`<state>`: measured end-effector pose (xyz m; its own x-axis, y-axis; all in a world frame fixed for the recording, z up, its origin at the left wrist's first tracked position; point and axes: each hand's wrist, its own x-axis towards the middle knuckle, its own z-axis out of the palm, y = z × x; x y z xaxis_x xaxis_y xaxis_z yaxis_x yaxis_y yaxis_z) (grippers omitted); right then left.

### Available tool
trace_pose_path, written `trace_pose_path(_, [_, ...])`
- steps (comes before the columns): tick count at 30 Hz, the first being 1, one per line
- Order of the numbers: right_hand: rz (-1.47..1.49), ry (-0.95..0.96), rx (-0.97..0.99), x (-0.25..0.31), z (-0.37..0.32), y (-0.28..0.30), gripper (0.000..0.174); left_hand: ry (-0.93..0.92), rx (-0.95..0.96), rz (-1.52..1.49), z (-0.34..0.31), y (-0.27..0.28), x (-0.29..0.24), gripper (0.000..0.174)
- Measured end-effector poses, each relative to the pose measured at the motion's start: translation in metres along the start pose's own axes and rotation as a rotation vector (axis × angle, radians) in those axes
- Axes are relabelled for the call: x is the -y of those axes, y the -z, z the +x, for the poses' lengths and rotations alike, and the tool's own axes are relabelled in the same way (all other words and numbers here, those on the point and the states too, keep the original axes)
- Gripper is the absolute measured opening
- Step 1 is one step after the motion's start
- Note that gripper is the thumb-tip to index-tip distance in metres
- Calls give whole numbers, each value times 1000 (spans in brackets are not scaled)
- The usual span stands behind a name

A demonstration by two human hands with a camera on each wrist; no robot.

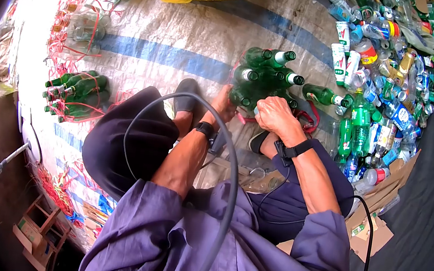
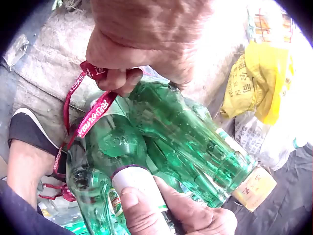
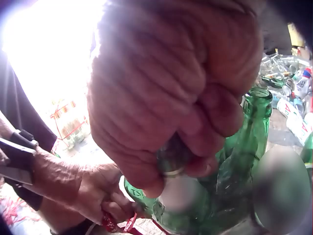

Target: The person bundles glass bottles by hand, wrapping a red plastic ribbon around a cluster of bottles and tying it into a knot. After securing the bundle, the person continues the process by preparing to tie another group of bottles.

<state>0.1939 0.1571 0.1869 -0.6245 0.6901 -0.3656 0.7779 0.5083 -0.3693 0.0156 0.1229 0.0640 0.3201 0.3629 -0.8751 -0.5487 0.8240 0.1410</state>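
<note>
Head view: near the left edge of the striped sheet, 1 green bundle already looks tied; toward the right edge sits the bottle cluster, seemingly unfinished, with 1 loose bottle beside it.

Left wrist view: the left hand grips the red strap, its fastening apparently left to do.

Right wrist view: the right hand pinches 1 bottle neck in the cluster.

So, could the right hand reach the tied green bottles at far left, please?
Likely not: the right hand grips a bottle neck, with the left hand and a bent leg between it and the tied bottles.
</note>
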Motion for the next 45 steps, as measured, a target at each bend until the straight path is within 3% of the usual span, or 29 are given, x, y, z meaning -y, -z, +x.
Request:
trace_pose_path(2, [28,0,-19,3,-2,-2,19,32,43,-16,-13,-8,-3,34])
trace_pose_path(5, [41,-26,-18,17,-2,-9,17,11,-48,-99,-39,-30,-11,30])
trace_pose_path(7, [25,-31,-190,25,-3,-19,15,24,114,-62,-27,-13,-12,28])
trace_pose_path(8, [5,-52,-181,30,-4,-19,13,26,115,-60,-26,-13,-11,28])
trace_pose_path(11, [0,-46,-149,37,-9,-19,13,-34,-11,-63,-23,-14,-4,27])
trace_pose_path(13, [3,-27,-162,36,-12,-24,13,-374,-57,229,-20,-16,5,40])
trace_pose_path(14, [17,-42,-161,37,-13,-25,13,-376,-54,228,-29,-20,1,40])
trace_pose_path(16, [30,-55,-163,39,-14,-25,13,-38,-22,-64,-52,-30,-16,27])
trace_pose_path(18, [-33,-102,-137,42,-17,-26,15,-61,-56,-14,-45,-30,-11,30])
trace_pose_path(19, [-34,-104,-138,42,-19,-28,15,-83,-88,36,-41,-29,-8,40])
trace_pose_path(25, [-32,-209,-207,38,-26,-37,25,-52,-166,79,-22,-10,-3,39])
trace_pose_path(30, [14,-293,-78,42,-28,-27,43,-55,-172,85,-14,-2,3,41])
trace_pose_path(37, [65,-335,-69,53,-46,-6,63,-18,-148,105,0,15,11,40])
trace_pose_path(41, [141,-402,-195,69,-58,-3,65,-77,-174,161,-3,15,13,42])
trace_pose_path(43, [165,-441,-257,74,-65,-9,65,2,-183,147,-12,12,8,43])
trace_pose_path(45, [343,-479,-310,73,-71,-24,66,-7,-185,149,-11,11,5,44])
